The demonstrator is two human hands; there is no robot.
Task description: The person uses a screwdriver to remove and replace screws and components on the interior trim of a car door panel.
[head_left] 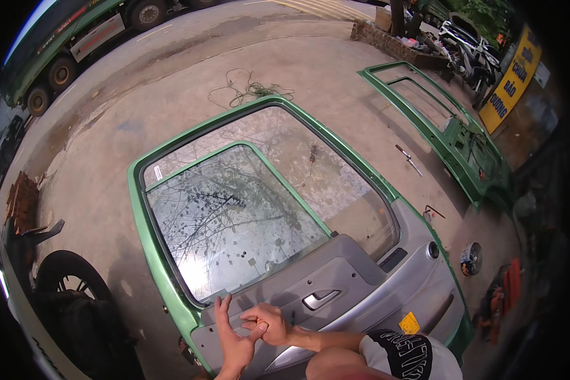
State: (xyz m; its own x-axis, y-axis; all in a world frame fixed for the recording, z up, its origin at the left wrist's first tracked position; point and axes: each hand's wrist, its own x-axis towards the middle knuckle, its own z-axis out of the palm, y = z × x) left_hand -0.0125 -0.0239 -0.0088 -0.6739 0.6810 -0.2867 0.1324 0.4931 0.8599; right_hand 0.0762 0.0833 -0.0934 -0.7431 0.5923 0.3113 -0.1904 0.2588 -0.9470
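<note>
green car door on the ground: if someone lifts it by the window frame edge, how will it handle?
The green car door is probably heavy and awkward: it is large, with glass and grey trim panel fitted. The glass looks fragile. Lying flat on the concrete, it should scrape, not roll.

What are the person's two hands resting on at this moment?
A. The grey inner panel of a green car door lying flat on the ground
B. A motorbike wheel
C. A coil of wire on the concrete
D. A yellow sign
A: the left hand and right hand meet on the grey inner panel of the green car door, just left of its door handle.
</note>
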